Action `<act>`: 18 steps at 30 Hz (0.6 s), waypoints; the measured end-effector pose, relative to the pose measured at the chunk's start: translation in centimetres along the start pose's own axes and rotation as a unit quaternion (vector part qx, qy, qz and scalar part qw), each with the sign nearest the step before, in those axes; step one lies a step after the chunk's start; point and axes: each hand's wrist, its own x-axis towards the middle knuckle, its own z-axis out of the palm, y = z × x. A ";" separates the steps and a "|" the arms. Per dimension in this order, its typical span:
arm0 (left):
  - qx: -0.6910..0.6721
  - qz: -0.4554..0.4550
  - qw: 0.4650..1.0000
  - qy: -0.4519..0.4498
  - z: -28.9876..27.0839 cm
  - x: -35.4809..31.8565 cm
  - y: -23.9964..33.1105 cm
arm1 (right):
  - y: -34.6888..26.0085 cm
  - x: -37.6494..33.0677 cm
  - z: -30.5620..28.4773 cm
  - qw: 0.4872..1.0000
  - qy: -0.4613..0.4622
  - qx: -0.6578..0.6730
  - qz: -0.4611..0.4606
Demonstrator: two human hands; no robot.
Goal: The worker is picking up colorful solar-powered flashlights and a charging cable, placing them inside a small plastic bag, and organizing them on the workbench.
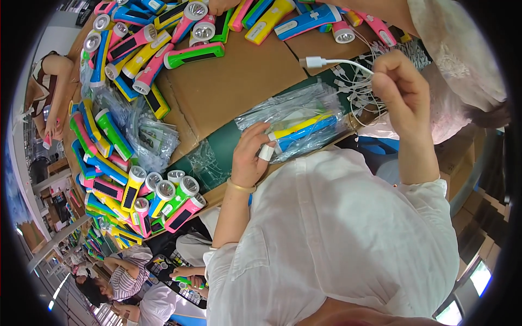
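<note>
My right hand (402,89) is raised, its thumb and fingers pinched on a thin white USB cable (348,61), whose plug end sticks out to the left. Below it, along the near table edge, a yellow and blue flashlight (310,130) lies in a clear plastic bag on a stack of flat bags (266,111). At the flashlight's left end, my left hand (250,155) curls its fingers over the bag; one finger wears a white wrap. Beside the right hand, a tangle of white cables (356,89) rests on the table.
Many coloured flashlights (147,51) are heaped along the far side, with another pile (136,198) at the left. Clear bags (155,138) lie between them. Cardboard (223,89) covers the table's middle. Other people sit at the left and far right; another person's hand (220,5) reaches in.
</note>
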 end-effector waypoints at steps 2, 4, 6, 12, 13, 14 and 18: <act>-0.010 -0.002 1.000 0.002 0.0 -0.1 -0.1 | -0.6 0.3 0.4 0.999 0.000 0.053 -0.007; -0.019 -0.008 1.000 0.001 0.0 -0.1 0.0 | -0.7 0.4 0.3 0.989 -0.043 0.137 0.024; -0.025 -0.016 1.000 0.001 -0.1 -0.2 -0.1 | 0.0 0.1 0.3 0.980 -0.069 0.177 0.063; -0.044 -0.020 0.999 0.003 0.0 -0.5 -0.2 | 5.4 -1.4 0.3 0.985 -0.121 0.028 0.123; -0.044 -0.020 0.999 0.002 -0.1 -0.5 -0.2 | 5.2 -1.7 0.1 0.982 -0.129 -0.034 0.135; -0.042 -0.021 0.999 0.001 -0.1 -0.6 -0.2 | 5.1 -1.9 0.1 0.975 -0.136 -0.096 0.146; -0.044 -0.022 0.999 -0.001 -0.1 -0.7 -0.2 | 2.4 -2.2 0.0 0.986 -0.063 0.087 0.125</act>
